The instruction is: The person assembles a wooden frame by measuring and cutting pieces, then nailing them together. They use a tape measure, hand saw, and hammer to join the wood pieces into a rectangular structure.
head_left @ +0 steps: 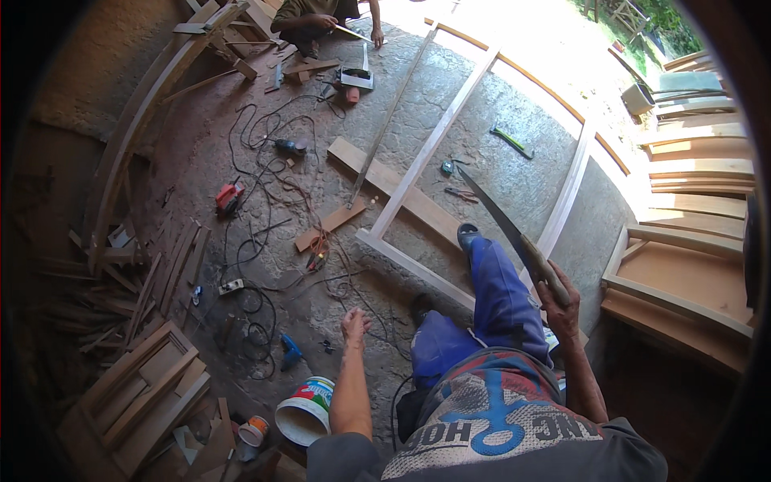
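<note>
My right hand [560,302] is closed round the wooden handle of a handsaw [494,210]. Its long, tapering grey blade points up and away to the left, over the floor inside a large wooden frame [434,145]. My left hand [355,323] hangs low with its fingers curled and nothing visible in them, above the concrete floor near some cables. The frame lies flat, its pale bars joined to a curved far rail; one foot is beside its near bar. A wide plank [418,205] lies under the frame.
A co-worker [321,20] crouches at the far left near a power tool [356,78]. Tangled cables [265,177], a red power tool [229,198] and a white bucket [305,414] lie leftward. A green-handled tool [512,143] and pliers [461,194] lie ahead; wooden panels [683,273] stand right.
</note>
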`<state>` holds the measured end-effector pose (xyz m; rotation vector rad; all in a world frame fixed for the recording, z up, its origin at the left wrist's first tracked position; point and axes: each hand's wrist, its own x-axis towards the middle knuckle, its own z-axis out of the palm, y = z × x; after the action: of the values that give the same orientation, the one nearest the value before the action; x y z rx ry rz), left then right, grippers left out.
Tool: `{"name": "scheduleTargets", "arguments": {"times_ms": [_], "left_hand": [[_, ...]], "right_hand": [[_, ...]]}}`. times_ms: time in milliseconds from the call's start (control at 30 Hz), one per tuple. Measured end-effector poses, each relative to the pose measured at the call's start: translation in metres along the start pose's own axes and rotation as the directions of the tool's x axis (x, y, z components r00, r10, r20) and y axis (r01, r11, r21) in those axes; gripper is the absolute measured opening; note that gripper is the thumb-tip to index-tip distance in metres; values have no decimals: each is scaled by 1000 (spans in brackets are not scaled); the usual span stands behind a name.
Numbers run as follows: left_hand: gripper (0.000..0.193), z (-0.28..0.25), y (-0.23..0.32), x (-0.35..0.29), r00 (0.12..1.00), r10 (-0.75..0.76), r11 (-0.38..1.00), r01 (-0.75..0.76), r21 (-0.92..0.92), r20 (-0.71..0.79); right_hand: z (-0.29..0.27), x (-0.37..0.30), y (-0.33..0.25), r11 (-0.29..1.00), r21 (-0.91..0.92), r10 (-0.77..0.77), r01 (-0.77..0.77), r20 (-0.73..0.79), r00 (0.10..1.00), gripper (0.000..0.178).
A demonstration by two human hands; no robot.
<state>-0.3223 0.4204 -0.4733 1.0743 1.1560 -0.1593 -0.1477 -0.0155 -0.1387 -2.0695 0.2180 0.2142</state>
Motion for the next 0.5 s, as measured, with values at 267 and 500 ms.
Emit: {"name": "scheduleTargets", "arguments": {"times_ms": [267, 500], "left_hand": [[45, 60, -16, 4, 965, -171, 982, 183, 44, -197], [45, 90, -15, 196, 958, 185, 849, -43, 527, -220]], "right_hand": [[101, 177, 68, 1000, -19, 5, 2, 358, 934, 50], [212, 277, 130, 978, 68, -202, 196, 516, 833, 55]]}}
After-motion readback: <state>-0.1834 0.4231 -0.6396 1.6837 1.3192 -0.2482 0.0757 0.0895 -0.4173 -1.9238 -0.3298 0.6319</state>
